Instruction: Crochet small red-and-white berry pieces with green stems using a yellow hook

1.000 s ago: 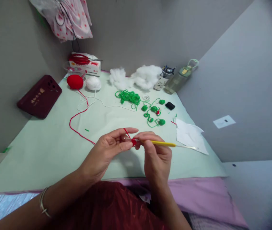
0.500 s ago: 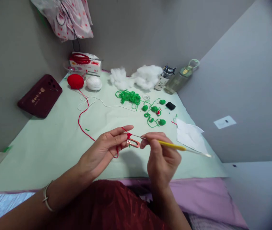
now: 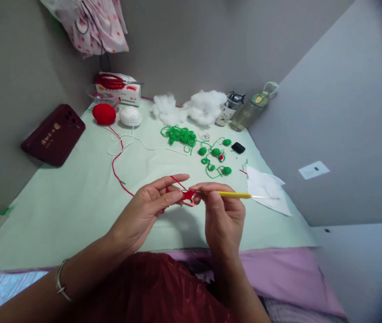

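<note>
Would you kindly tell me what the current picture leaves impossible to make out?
Head view: stitches of the red crochet piece, too small and partly covered by the left hand.
Head view: front tip of the yellow-handled crochet hook in the right hand, too small to pick out.
Head view: writing on the maroon phone case, too small to read.
Head view: top of the polka-dot cloth, cut off by the upper edge.

Smooth hook handle [image 3: 234,194], fluffy stuffing [image 3: 206,107], metal bangle [image 3: 62,289]

Left hand [image 3: 155,199] pinching, index finger [image 3: 179,177] extended, right hand [image 3: 225,213] curled
</note>
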`<state>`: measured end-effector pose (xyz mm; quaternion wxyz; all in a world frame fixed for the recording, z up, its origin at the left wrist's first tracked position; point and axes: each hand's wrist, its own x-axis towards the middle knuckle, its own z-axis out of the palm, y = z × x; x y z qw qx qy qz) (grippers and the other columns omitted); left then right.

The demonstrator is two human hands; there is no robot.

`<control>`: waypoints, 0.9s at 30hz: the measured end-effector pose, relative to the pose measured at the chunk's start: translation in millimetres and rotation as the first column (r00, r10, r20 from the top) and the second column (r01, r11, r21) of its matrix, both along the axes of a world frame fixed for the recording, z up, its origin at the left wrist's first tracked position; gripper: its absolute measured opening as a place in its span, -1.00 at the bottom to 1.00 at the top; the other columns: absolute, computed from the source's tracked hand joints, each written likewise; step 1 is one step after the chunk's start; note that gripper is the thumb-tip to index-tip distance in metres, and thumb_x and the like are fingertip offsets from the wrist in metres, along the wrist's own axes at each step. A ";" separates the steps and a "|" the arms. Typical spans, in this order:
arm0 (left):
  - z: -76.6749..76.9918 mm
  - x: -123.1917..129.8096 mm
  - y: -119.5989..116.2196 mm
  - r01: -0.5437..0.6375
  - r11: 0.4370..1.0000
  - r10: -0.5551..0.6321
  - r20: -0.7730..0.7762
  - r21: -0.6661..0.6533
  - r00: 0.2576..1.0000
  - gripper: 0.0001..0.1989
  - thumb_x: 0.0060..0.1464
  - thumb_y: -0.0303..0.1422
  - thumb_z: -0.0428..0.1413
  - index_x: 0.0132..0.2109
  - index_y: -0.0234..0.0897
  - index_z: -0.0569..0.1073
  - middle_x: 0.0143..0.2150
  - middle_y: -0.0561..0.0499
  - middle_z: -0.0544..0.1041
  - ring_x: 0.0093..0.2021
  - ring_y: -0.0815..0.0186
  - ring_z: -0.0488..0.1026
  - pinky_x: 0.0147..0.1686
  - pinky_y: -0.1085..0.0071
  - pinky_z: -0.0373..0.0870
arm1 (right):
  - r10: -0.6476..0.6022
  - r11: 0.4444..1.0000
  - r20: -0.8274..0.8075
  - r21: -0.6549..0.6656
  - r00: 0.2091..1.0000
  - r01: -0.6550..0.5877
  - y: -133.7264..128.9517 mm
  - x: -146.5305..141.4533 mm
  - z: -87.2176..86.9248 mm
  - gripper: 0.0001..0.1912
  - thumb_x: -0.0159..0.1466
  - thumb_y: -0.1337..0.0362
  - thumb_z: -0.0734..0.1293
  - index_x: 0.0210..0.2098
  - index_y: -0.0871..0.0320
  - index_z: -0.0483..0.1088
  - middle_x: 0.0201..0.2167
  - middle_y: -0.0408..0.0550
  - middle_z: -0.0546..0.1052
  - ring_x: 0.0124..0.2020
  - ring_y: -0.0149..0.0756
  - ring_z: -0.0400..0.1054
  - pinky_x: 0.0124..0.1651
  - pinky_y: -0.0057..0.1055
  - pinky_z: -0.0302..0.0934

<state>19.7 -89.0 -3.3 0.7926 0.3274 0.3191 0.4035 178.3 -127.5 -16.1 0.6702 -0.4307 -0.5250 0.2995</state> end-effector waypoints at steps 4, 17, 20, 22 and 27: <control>-0.7 -2.3 0.3 -0.056 0.995 0.063 -0.086 0.078 0.994 -0.70 0.12 -0.27 0.40 0.02 -0.15 0.71 -0.26 0.01 0.70 -0.18 0.26 0.55 -0.06 0.37 0.38 | -0.048 0.998 0.132 0.047 0.990 0.042 -5.2 4.2 2.8 -0.79 0.49 0.33 0.27 -0.12 0.07 0.56 -0.26 -0.07 0.69 -0.36 -0.32 0.56 -0.27 -0.31 0.50; -6.2 -3.9 2.0 0.099 0.986 -0.085 0.102 -0.135 0.991 -0.57 0.09 -0.34 0.43 0.12 -0.23 0.66 -0.25 0.01 0.64 -0.28 0.39 0.50 -0.12 0.45 0.42 | -0.197 0.968 0.339 0.217 0.920 0.127 -8.4 -0.3 -3.2 -0.73 0.44 0.40 0.30 -0.05 -0.03 0.60 -0.27 -0.08 0.62 -0.29 -0.27 0.52 -0.26 -0.27 0.47; -3.4 -4.2 1.8 0.031 0.998 -0.028 0.052 -0.056 0.998 -0.60 0.11 -0.35 0.42 0.11 -0.17 0.67 -0.33 0.07 0.60 -0.28 0.41 0.47 -0.16 0.49 0.38 | -0.076 0.993 0.068 0.093 0.995 0.069 -4.1 -0.2 -0.3 -0.78 0.46 0.34 0.30 -0.16 0.01 0.60 -0.35 -0.13 0.59 -0.38 -0.33 0.47 -0.32 -0.32 0.42; -3.1 -2.5 0.4 0.007 1.000 -0.007 0.038 0.004 0.999 -0.62 0.08 -0.37 0.43 0.07 -0.14 0.69 -0.37 0.10 0.56 -0.31 0.42 0.45 -0.16 0.49 0.37 | -0.053 0.997 0.063 0.060 0.997 0.049 -2.6 -0.6 -1.4 -0.82 0.45 0.32 0.33 -0.16 0.02 0.61 -0.28 -0.10 0.64 -0.32 -0.32 0.50 -0.29 -0.33 0.44; -7.8 1.5 -3.6 0.048 0.998 -0.049 0.009 0.050 0.999 -0.65 0.06 -0.40 0.44 0.02 -0.14 0.71 -0.37 0.12 0.52 -0.28 0.42 0.46 -0.08 0.47 0.39 | -0.056 0.998 0.124 0.031 0.991 0.053 -4.5 -1.2 -5.9 -0.82 0.45 0.31 0.34 -0.13 0.03 0.62 -0.25 -0.09 0.68 -0.27 -0.30 0.55 -0.20 -0.31 0.47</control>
